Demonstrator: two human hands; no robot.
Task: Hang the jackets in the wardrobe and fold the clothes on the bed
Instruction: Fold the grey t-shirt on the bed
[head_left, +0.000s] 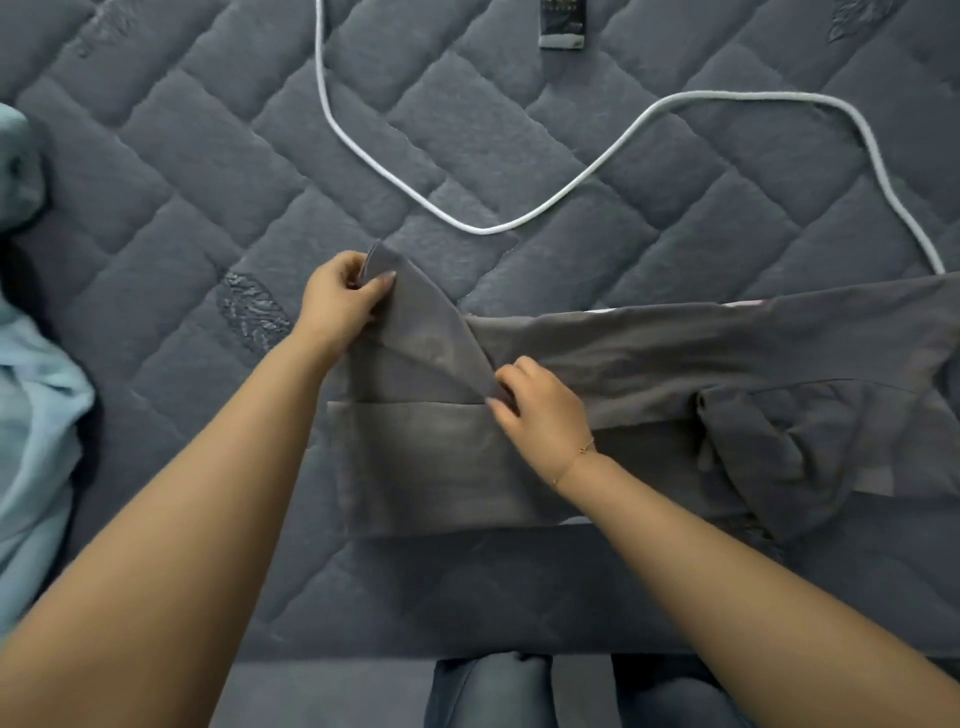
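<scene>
A grey garment (649, 364) lies spread across the quilted grey bed (218, 171), running from the middle to the right edge of the view. Its left end is partly folded over. My left hand (340, 301) pinches a raised corner of that end between thumb and fingers. My right hand (540, 410) pinches the lower end of the same lifted flap, near the garment's middle. A crumpled sleeve or bunch of the same cloth (753, 447) sits at the right.
A light blue garment (36, 415) lies heaped at the bed's left edge. A white cable (545, 208) loops over the mattress beyond the grey garment. A dark fabric label (561, 23) sits at the far edge. My legs (493, 696) stand against the bed's near edge.
</scene>
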